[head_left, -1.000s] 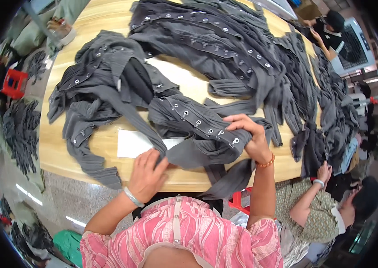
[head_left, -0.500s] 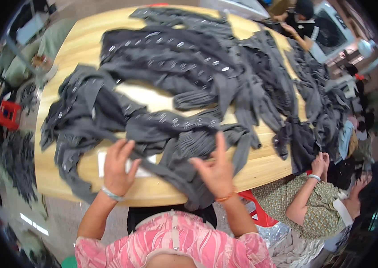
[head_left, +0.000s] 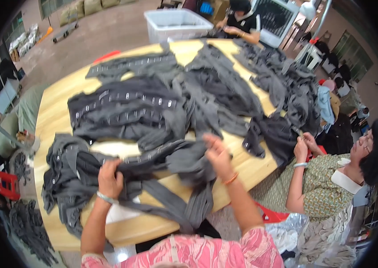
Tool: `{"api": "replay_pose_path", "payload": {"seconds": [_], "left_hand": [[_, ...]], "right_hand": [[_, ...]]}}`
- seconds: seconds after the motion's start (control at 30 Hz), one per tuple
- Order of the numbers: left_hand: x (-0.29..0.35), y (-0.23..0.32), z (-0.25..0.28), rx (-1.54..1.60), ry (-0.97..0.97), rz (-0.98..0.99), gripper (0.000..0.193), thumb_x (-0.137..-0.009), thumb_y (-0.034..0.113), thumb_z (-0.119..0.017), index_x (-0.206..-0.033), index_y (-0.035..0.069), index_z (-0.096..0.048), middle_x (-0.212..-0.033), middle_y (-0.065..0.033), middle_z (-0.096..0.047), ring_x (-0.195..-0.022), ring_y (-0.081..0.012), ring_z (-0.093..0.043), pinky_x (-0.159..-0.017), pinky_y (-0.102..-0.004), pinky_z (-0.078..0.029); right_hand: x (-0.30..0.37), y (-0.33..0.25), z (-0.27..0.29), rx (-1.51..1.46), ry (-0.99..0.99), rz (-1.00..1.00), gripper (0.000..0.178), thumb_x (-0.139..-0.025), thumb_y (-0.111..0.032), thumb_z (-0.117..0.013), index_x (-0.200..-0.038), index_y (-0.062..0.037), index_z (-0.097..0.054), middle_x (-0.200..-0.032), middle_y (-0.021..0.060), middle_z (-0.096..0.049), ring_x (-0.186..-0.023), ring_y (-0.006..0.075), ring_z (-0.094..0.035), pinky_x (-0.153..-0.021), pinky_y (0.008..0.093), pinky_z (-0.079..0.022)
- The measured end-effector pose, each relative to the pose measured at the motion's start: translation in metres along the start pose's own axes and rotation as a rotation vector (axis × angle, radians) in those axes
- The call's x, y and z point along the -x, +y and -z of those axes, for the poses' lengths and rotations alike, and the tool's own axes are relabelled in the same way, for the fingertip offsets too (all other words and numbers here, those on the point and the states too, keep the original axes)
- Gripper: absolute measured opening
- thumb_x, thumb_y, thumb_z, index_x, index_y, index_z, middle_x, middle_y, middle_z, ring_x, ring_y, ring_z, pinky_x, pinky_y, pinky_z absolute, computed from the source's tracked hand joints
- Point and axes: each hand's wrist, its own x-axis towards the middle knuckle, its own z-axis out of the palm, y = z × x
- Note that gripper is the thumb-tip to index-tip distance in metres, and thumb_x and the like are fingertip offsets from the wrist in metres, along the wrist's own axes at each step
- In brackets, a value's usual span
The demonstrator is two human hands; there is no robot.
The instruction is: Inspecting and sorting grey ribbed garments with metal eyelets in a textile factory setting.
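Note:
A dark grey knit cardigan (head_left: 189, 164) with a row of small pale fasteners stretches between my hands near the table's front edge. My left hand (head_left: 110, 179) is closed on its left end, fingers curled over the cloth. My right hand (head_left: 219, 157) is at its bunched right end, fingers bent onto the fabric and somewhat blurred. Long ribbed strips of the knit (head_left: 164, 201) hang toward me over the table edge. Partly covered by cloth, a white sheet (head_left: 124, 212) lies below my left hand. Another crumpled grey garment (head_left: 66, 174) sits left of that hand.
More grey cardigans (head_left: 124, 107) cover the wooden table (head_left: 251, 172), with a heap (head_left: 296, 85) along its right side. At right, a co-worker (head_left: 316, 183) handles a dark garment; another person (head_left: 242, 22) works beyond. A white bin (head_left: 175, 27) stands behind the table.
My hands, spread above the cloth before, have come down onto the cardigan. Its fastener edge now looks raised and drawn between them. The view has tilted up, showing more of the room.

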Motion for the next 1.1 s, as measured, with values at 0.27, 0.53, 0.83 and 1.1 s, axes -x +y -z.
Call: {"api": "replay_pose_path", "payload": {"seconds": [0.27,0.53,0.83,1.1], "left_hand": [[-0.036,0.031,0.062,0.038,0.002,0.006,0.046,-0.069,-0.012,-0.049,-0.111,0.003,-0.060,-0.095,-0.0142,-0.057,-0.086,-0.0302,-0.060,-0.078,-0.0320,-0.048],[-0.001,0.001,0.061,-0.244,-0.302,0.113,0.038,-0.077,-0.001,-0.062,-0.115,0.005,-0.058,-0.097,-0.0137,-0.056,-0.089,-0.0343,-0.054,-0.078,-0.0397,-0.043],[0.014,0.005,0.090,-0.261,-0.113,0.115,0.038,-0.060,-0.011,-0.052,-0.096,0.002,-0.056,-0.092,-0.0135,-0.055,-0.092,-0.0342,-0.053,-0.084,-0.0373,-0.041],[0.035,-0.009,0.093,-0.382,-0.031,0.164,0.042,-0.056,-0.012,-0.045,-0.094,0.002,-0.052,-0.097,-0.0140,-0.054,-0.097,-0.0347,-0.053,-0.088,-0.0376,-0.041]], "right_hand": [[-0.011,-0.074,0.036,0.392,-0.234,-0.008,0.040,-0.083,0.004,-0.057,-0.123,-0.0038,-0.057,-0.089,-0.0007,-0.059,-0.074,0.0017,-0.052,-0.065,0.0161,-0.043],[0.030,-0.046,0.059,0.453,-0.369,-0.196,0.058,-0.074,-0.016,-0.076,-0.128,-0.0070,-0.055,-0.089,0.0017,-0.058,-0.071,0.0065,-0.048,-0.064,0.0219,-0.043],[0.062,-0.073,0.049,1.031,-0.214,0.339,0.022,-0.060,0.000,-0.066,-0.079,-0.0089,-0.058,-0.092,0.0064,-0.060,-0.087,0.0274,-0.057,-0.076,0.0371,-0.042],[0.098,-0.062,0.038,0.959,-0.397,0.498,0.025,-0.057,0.000,-0.066,-0.078,-0.0099,-0.057,-0.092,0.0028,-0.062,-0.093,0.0238,-0.061,-0.086,0.0383,-0.044]]}}
